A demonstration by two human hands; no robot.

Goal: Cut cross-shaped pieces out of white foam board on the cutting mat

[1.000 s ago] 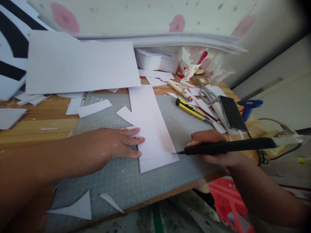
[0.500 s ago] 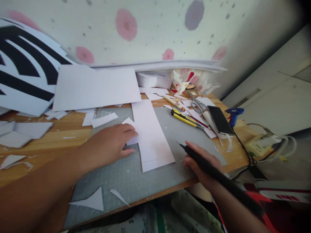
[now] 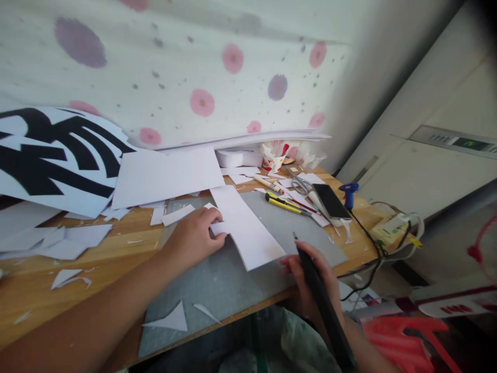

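A white foam-board strip [image 3: 250, 230] lies slanted over the grey cutting mat [image 3: 217, 292]. At its left edge is my left hand [image 3: 200, 233], fingers curled and thumb opposite, closed on a small white tab beside the strip; whether the tab belongs to the strip I cannot tell. My right hand [image 3: 316, 269] holds a black pen-style craft knife [image 3: 316, 290]. Its thin tip points up and forward, off the board. The right fingertips are near the strip's lower right corner. Beyond the strip lies a larger white board [image 3: 169, 173], overlapping its far end.
A yellow box cutter [image 3: 285, 203], scissors [image 3: 301, 184], a marker [image 3: 268, 184] and a phone [image 3: 330, 201] lie at the right. Behind them stands a paper cup [image 3: 273, 159]. A blue glue gun [image 3: 349, 194] sits near the right edge. White scraps [image 3: 171, 318] and a black-and-white panel [image 3: 73, 155] are leftward.
The view has swung, shifting the table in frame. My left fingers have curled in at the strip's edge, and the strip is more slanted. The knife in my right hand points more steeply upward.
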